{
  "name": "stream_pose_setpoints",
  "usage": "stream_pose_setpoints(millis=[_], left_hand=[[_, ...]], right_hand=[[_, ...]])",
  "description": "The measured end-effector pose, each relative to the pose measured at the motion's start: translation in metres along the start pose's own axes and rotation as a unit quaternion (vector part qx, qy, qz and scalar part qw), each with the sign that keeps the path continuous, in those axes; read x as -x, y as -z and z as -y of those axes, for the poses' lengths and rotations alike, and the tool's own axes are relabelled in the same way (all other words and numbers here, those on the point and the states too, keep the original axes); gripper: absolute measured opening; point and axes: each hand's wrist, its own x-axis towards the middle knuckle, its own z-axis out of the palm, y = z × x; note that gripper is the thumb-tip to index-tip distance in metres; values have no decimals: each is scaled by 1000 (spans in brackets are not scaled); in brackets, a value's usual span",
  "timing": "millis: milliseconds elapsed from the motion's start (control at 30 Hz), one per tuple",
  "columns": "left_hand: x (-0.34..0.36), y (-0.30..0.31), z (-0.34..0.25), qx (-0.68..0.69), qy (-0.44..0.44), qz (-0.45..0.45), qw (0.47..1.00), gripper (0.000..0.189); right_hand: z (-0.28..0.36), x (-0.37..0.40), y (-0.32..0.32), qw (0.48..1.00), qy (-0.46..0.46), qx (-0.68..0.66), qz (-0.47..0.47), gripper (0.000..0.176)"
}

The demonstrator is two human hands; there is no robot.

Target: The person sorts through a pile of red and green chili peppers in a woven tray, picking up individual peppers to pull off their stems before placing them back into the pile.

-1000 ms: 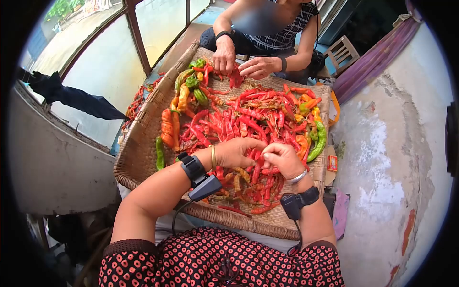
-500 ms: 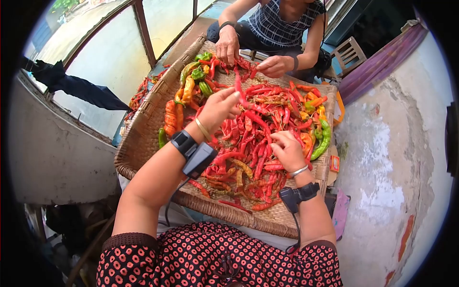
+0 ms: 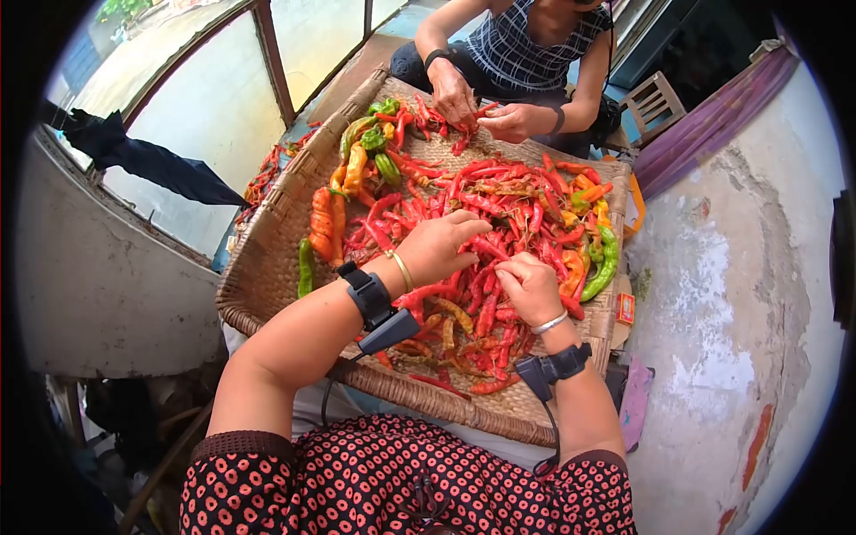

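Note:
Red peppers (image 3: 486, 308) are heaped in a large woven basket tray (image 3: 267, 259). My left hand (image 3: 441, 248) is over the middle of the heap, fingers bent toward the right around a red pepper. Close beside it, my right hand (image 3: 532, 287) pinches the end of a red pepper between thumb and fingertips. Orange peppers (image 3: 323, 223) and a green pepper (image 3: 306, 267) lie along the tray's left side. Another green pepper (image 3: 604, 266) is near the right edge.
Across the tray a co-worker sits, their hands (image 3: 510, 122) holding a red pepper over the far end. A dark folded umbrella (image 3: 165, 169) hangs at the left by the window. A wooden chair (image 3: 654, 105) and a rough wall (image 3: 713, 303) are at the right.
My left hand has come down and right, toward my right hand, and no longer holds a red pepper up in the air. The co-worker's hands have moved closer together.

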Motion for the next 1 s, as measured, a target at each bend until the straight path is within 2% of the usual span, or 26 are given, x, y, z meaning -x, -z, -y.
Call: stream_pose_setpoints(millis=[67,100,133,167,200,233,300,367,400,433,500,567,600,633,700,733,767,833,900,933,1000], left_hand=[[0,-1,1,5,-8,16,1000,32],[2,-1,4,-9,-13,62,998,29],[2,-2,5,-23,-18,107,994,27],[3,-2,7,-22,-16,109,994,27],[2,-1,7,-7,10,161,987,24],[1,2,6,6,35,212,977,22],[-2,13,6,15,43,219,975,18],[-6,24,12,-31,73,158,984,18],[-10,30,16,-43,100,120,987,17],[-12,36,21,4,95,49,994,15],[-16,50,26,33,148,-63,986,20],[-17,49,42,-128,80,-296,943,28],[-17,52,42,-164,89,-294,937,34],[-15,50,41,-165,90,-294,937,34],[-11,42,35,-113,95,-163,975,26],[-11,41,27,-91,95,-37,991,16],[-6,29,25,-104,80,17,991,14],[-3,20,6,-182,150,205,950,19],[4,10,6,-232,96,368,895,20],[6,7,5,-231,96,367,896,20],[8,4,2,-254,127,417,863,26]], right_hand=[[9,1,11,993,8,-117,21,11],[11,2,15,993,7,-117,21,11],[12,2,20,982,-22,-176,63,10],[12,4,22,965,-51,-236,104,10],[11,5,24,941,-76,-299,137,13],[12,6,25,941,-76,-301,137,13],[15,6,27,909,-162,-367,110,19],[-4,6,19,909,-158,-371,108,25],[-11,6,14,941,-119,-307,76,25],[-15,6,10,967,-79,-240,44,25],[-15,5,6,967,-85,-238,37,26],[-6,4,7,995,0,-66,70,28],[-8,5,0,997,47,-15,67,32],[-8,7,-4,996,48,-16,67,32],[-5,10,-11,977,132,140,97,31],[-6,11,-18,971,146,170,86,34],[-5,11,-20,970,147,171,88,34],[-1,10,-25,968,143,191,76,35],[-1,10,-32,965,136,210,81,33],[-2,10,-35,961,131,229,83,31],[-4,10,-39,963,116,227,82,30]])
